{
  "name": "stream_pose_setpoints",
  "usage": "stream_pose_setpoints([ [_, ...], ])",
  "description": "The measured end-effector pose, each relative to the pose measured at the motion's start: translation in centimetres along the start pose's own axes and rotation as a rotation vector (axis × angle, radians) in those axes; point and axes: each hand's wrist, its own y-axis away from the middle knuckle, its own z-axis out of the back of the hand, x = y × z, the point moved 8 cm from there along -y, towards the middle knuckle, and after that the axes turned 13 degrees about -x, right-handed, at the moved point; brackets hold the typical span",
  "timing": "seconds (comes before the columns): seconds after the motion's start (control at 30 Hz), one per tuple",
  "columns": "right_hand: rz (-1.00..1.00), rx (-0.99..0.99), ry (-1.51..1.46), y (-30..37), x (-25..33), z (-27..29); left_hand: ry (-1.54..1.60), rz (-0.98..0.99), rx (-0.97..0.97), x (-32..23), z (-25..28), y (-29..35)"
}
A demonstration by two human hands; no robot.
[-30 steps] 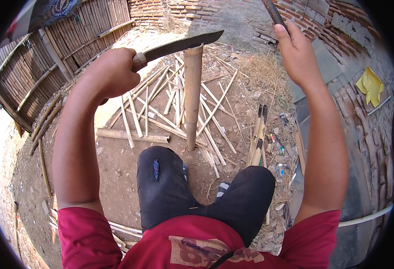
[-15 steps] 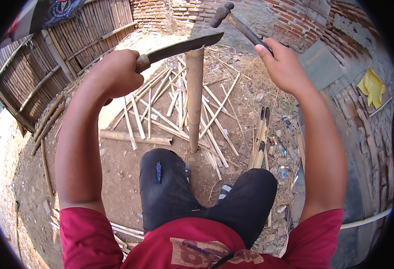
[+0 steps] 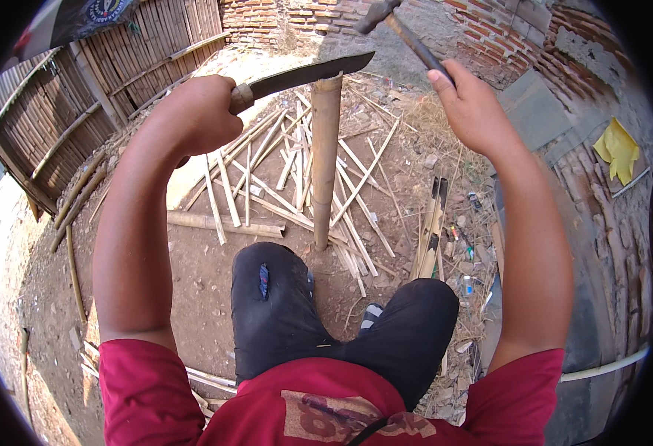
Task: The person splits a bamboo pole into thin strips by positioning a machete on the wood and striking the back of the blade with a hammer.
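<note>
My left hand (image 3: 202, 115) is closed round the wooden handle of a machete (image 3: 304, 76). Its dark, broad blade points right and lies across the top end of an upright bamboo pole (image 3: 326, 163). The pole stands on the ground in front of my knees. My right hand (image 3: 471, 104) grips the dark lower handle of a hammer (image 3: 408, 39), raised above and to the right of the blade. The hammer's head is up at the top edge of the view, apart from the machete.
Many split bamboo strips (image 3: 356, 186) lie scattered on the dirt around the pole. A bamboo length (image 3: 226, 223) lies to its left, and dark-marked split pieces (image 3: 432, 223) to the right. A bamboo fence (image 3: 156, 52) and a brick wall (image 3: 297, 30) stand behind; a yellow cloth (image 3: 618, 151) hangs at right.
The hammer has risen slightly and moved right with my right hand. The machete stays on the pole's top, with only a slight shift in the view.
</note>
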Motion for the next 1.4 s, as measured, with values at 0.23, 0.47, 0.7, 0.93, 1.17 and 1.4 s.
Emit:
stream_pose_setpoints([
  [0.23,-0.148,-0.090,-0.167,-1.5,-0.1,2.2,0.027,0.037,0.019,-0.3,0.2,0.2],
  [0.47,-0.007,-0.044,-0.049,-1.7,0.1,1.8,-0.001,0.048,0.021,-0.1,0.3,0.0],
  [0.7,0.063,0.000,0.017,-0.2,-0.1,-0.4,-0.016,0.062,0.012,-0.3,0.5,0.0],
  [0.93,0.033,-0.001,0.020,-0.3,-0.3,-1.4,-0.023,0.055,0.016,-0.1,0.1,0.0],
  [1.17,-0.107,-0.120,-0.126,-1.8,0.0,1.1,-0.045,0.009,-0.006,0.4,0.0,-0.1],
  [1.4,0.022,-0.103,-0.066,-1.4,0.5,0.0,-0.054,0.006,-0.022,0.4,-0.3,-0.1],
])
